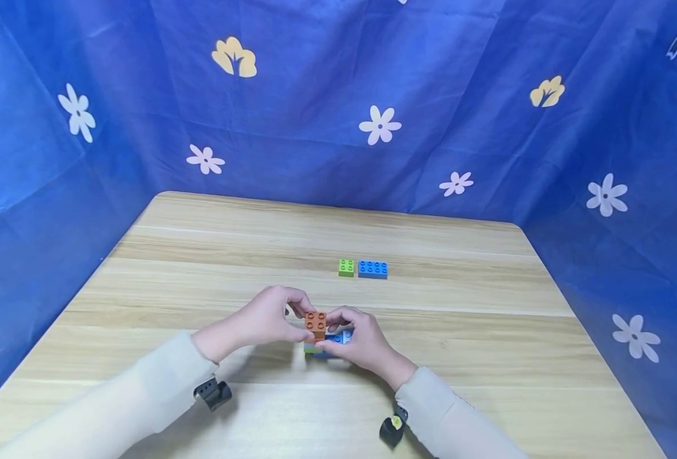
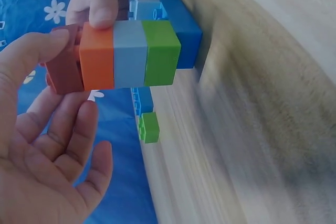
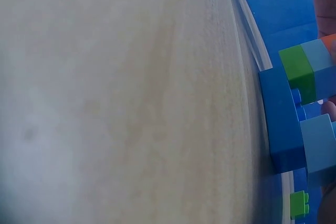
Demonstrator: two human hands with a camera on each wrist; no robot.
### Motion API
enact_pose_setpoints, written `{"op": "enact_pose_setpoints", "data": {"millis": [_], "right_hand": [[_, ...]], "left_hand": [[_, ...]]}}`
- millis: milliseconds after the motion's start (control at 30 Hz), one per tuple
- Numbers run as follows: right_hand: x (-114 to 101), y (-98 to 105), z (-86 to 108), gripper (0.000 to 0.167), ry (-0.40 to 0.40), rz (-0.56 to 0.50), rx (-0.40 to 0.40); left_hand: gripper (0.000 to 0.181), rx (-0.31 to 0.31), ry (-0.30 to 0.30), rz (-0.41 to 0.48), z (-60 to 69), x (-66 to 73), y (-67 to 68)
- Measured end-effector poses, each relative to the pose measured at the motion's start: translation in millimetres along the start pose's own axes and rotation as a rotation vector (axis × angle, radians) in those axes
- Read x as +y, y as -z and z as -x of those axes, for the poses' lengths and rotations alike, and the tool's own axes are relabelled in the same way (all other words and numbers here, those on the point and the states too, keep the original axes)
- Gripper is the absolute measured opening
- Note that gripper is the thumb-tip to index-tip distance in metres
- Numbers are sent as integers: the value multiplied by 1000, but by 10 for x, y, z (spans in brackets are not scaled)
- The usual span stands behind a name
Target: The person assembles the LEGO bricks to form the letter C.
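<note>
Hands close together over the wooden surface (image 1: 459, 319), both at one small tower
Left hand (image 1: 264, 319) pinches a reddish-brown block (image 2: 65, 69), thumb on its near face, fingertips at its lower side in the left wrist view; right hand (image 1: 367, 344) grips the tower just below, thumb against the orange block (image 2: 97, 61)
Reddish-brown block sits a little askew on the orange one, a thin gap between them; judged not fully seated
To do it well: level the block, match its edges to the orange block, then press straight down with even force; the right hand's hold should keep the column from leaning or popping loose
Under the orange, touching in order: a light blue block (image 2: 130, 56), then a lime block (image 2: 161, 53), apparently on the left end of a long blue block (image 3: 281, 121)
Second pale block (image 3: 317, 148) on the long block's other end, beside the right hand; worth not knocking it
Farther out, beyond both hands: a small green block (image 1: 346, 268) and a loose blue block (image 1: 373, 269) just beside it, neither touched
Behind all, a blue flowered cloth (image 1: 315, 159)
</note>
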State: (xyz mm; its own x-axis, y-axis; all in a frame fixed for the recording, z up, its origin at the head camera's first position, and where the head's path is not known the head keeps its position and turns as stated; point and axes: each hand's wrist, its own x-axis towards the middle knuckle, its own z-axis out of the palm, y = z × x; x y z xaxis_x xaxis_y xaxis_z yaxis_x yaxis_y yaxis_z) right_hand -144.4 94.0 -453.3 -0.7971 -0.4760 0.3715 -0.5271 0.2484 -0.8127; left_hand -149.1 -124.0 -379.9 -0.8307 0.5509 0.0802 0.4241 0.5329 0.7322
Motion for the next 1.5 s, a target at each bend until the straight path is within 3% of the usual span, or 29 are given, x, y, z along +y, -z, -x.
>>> {"op": "enact_pose_setpoints", "data": {"millis": [267, 600, 933, 1100, 1300, 1500], "right_hand": [[-17, 13, -13, 34, 6, -14, 1], [8, 1, 4, 35, 12, 3, 3], [7, 35, -9, 39, 25, 34, -28], [37, 147, -8, 45, 0, 28, -67], [130, 366, -28, 44, -42, 35, -50], [242, 569, -82, 45, -65, 135, -20]], "left_hand": [[29, 73, -27, -25, 33, 44, -68], [31, 117, -50, 160, 76, -138, -196], [35, 143, -72, 188, 104, -182, -258], [34, 142, -69, 168, 110, -175, -256], [35, 136, -52, 151, 112, -169, -263], [33, 141, -48, 157, 109, -169, -275]]}}
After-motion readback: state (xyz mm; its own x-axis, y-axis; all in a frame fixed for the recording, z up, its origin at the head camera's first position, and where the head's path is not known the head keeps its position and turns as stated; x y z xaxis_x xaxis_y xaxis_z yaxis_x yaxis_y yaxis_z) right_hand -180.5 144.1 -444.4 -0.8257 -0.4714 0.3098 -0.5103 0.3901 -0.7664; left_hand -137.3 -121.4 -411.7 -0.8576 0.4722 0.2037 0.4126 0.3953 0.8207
